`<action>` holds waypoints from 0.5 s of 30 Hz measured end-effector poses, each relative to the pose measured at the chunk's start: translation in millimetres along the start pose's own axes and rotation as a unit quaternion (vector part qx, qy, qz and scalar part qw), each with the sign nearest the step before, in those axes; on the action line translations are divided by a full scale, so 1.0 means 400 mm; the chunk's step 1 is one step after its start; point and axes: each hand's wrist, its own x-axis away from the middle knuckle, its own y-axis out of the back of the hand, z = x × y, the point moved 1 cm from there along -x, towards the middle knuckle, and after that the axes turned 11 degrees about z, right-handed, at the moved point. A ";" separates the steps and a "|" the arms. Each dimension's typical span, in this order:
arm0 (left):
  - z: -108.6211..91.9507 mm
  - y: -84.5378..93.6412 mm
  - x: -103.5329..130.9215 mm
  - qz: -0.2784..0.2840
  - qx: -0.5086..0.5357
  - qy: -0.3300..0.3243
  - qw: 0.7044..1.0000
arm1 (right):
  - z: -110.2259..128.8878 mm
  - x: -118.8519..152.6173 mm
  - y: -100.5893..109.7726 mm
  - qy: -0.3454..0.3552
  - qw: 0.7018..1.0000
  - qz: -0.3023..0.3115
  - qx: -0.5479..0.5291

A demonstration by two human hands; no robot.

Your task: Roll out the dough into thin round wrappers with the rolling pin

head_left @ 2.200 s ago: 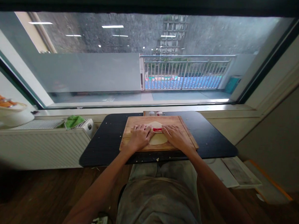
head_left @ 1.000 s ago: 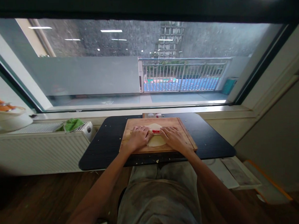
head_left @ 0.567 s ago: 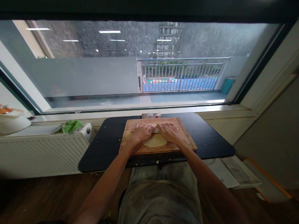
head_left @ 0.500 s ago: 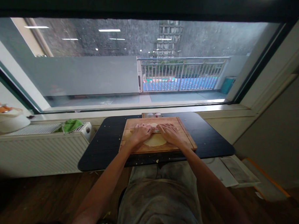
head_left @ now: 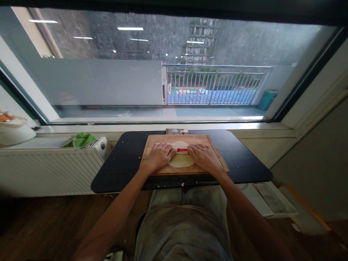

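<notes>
- Dough point(head_left: 181, 161) lay flat and round on the wooden board point(head_left: 157, 139), on the black desk point(head_left: 118, 159).
- Left hand point(head_left: 160, 155) and right hand point(head_left: 202, 154) were apart, spread palm down on the rolling pin point(head_left: 182, 150), over the dough.
- A white tub point(head_left: 12, 134) had orange stuff point(head_left: 0, 115) at its top, too blurry to name.
- What the little box point(head_left: 176, 131) behind the board held was hard to tell.
</notes>
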 end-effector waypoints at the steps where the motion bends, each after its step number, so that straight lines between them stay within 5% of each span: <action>1: 0.002 0.002 -0.014 0.003 0.000 0.005 1.000 | 0.000 -0.009 0.005 -0.002 1.000 0.005 0.005; 8: 0.015 0.020 -0.094 0.013 0.016 0.049 0.999 | -0.027 -0.090 0.003 0.020 0.998 0.036 0.042; 15: 0.010 0.019 -0.091 0.020 0.009 0.056 0.998 | -0.024 -0.181 -0.025 0.027 0.997 0.052 0.040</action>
